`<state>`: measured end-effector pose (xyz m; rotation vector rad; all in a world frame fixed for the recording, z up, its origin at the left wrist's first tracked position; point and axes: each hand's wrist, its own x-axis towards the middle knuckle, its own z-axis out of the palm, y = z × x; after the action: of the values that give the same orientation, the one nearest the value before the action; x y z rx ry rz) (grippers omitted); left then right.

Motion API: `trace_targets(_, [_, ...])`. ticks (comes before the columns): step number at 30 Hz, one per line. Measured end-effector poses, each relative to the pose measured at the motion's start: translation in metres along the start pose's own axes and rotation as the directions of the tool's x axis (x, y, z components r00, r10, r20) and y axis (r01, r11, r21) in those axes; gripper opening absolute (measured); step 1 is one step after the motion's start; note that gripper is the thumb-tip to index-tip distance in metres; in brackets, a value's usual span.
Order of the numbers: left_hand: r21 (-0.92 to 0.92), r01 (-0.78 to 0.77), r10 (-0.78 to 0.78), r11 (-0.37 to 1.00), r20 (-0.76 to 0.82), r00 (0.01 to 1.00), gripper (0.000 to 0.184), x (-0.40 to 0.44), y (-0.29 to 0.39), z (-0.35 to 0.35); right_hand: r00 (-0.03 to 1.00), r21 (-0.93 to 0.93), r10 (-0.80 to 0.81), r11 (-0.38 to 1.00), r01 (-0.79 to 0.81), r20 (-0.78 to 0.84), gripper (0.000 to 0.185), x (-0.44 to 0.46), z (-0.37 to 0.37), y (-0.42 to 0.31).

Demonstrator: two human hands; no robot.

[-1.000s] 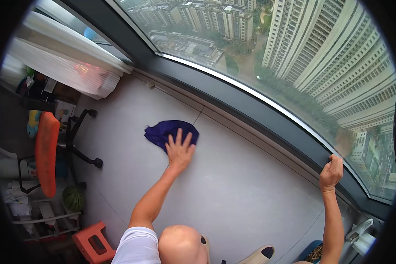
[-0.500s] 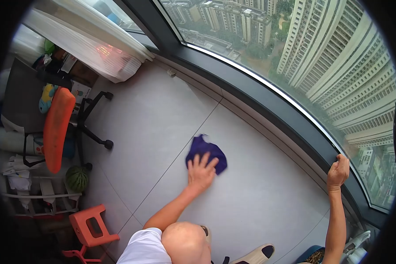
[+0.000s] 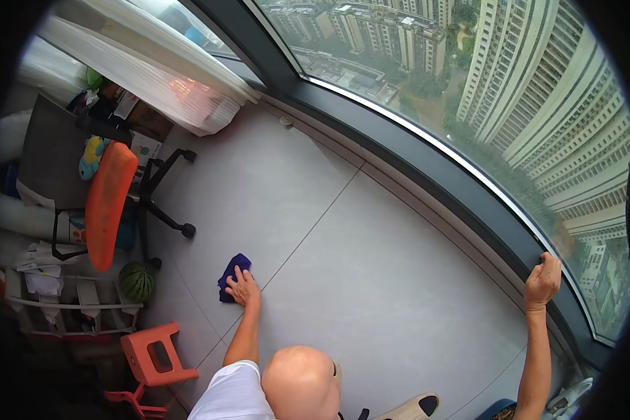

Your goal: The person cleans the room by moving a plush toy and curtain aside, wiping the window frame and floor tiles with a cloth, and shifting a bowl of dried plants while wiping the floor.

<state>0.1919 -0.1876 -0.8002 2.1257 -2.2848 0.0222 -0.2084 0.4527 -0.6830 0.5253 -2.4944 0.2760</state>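
Note:
A dark purple cloth [image 3: 234, 267] lies bunched on the grey tiled floor [image 3: 371, 280]. On top of it, my left hand [image 3: 243, 288] presses down with bent, partly spread fingers, gripping the fabric. My right hand [image 3: 543, 281] is curled over the inner edge of the dark window frame [image 3: 462, 189] at the right. Its fingertips are hidden from this angle. Between my arms, my bent knee [image 3: 301, 378] and part of a slipper [image 3: 416, 406] show at the bottom.
An office chair [image 3: 108, 210] with an orange back stands at left, its wheeled base reaching onto the floor. Near it are a watermelon [image 3: 137, 281], a grey rack [image 3: 84, 308] and a red stool [image 3: 159, 355]. A white curtain [image 3: 175, 77] hangs at upper left; a blue container [image 3: 495, 409] is at bottom right.
My left hand has swept the purple cloth left and slightly toward me, and the cloth is more bunched. My right hand stays on the window frame. The view has shifted slightly.

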Motion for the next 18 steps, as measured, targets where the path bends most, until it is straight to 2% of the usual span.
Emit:
trace_targets(2, [0.04,-0.16,0.163,0.986,-0.088,0.983,0.048,-0.039,0.019,0.01,1.0,-0.022,0.005,1.0,-0.004,0.021,0.024,-0.001,0.0,0.001])
trace_targets(3, [-0.02,-0.344,0.339,0.939,-0.132,0.932,0.044,-0.063,0.034,0.006,0.999,-0.033,0.026,0.999,-0.025,0.042,0.025,-0.003,0.0,0.002])
trace_targets(5, [-0.138,-0.615,0.605,0.776,-0.113,0.788,0.042,-0.12,0.08,-0.016,0.997,-0.048,0.041,0.998,-0.039,0.06,0.025,-0.007,0.004,0.007])
trace_targets(6, [-0.157,-0.722,0.718,0.674,-0.094,0.69,0.042,-0.153,0.102,-0.024,0.998,-0.051,0.032,0.998,-0.029,0.061,0.025,-0.01,0.006,0.014])
trace_targets(8, [-0.312,-0.871,0.914,0.379,-0.017,0.404,0.042,-0.218,0.132,-0.04,0.998,-0.046,0.016,0.999,-0.013,0.057,0.025,-0.01,0.008,0.017])
trace_targets(9, [-0.392,-0.9,0.969,0.193,-0.069,0.238,0.04,-0.248,0.139,-0.039,0.999,-0.041,0.012,0.999,-0.01,0.052,0.025,-0.008,0.007,0.015])
trace_targets(11, [-0.47,-0.88,0.997,-0.071,-0.072,-0.042,0.037,-0.295,0.139,-0.041,0.998,-0.035,0.018,0.999,-0.017,0.053,0.025,-0.01,0.006,0.015])
trace_targets(14, [-0.488,-0.85,0.98,-0.197,-0.133,-0.15,0.04,-0.311,0.099,-0.033,0.993,-0.054,0.045,0.998,-0.039,0.108,0.025,-0.012,0.009,0.024])
trace_targets(16, [-0.406,-0.908,0.986,-0.103,-0.162,-0.039,0.045,-0.284,0.075,-0.037,0.996,-0.071,0.009,0.997,-0.003,0.091,0.025,-0.012,0.011,0.025])
trace_targets(18, [-0.284,-0.947,0.977,0.15,-0.102,0.186,0.047,-0.24,0.05,-0.036,0.996,-0.085,0.001,0.996,0.006,0.087,0.025,-0.012,0.009,0.03])
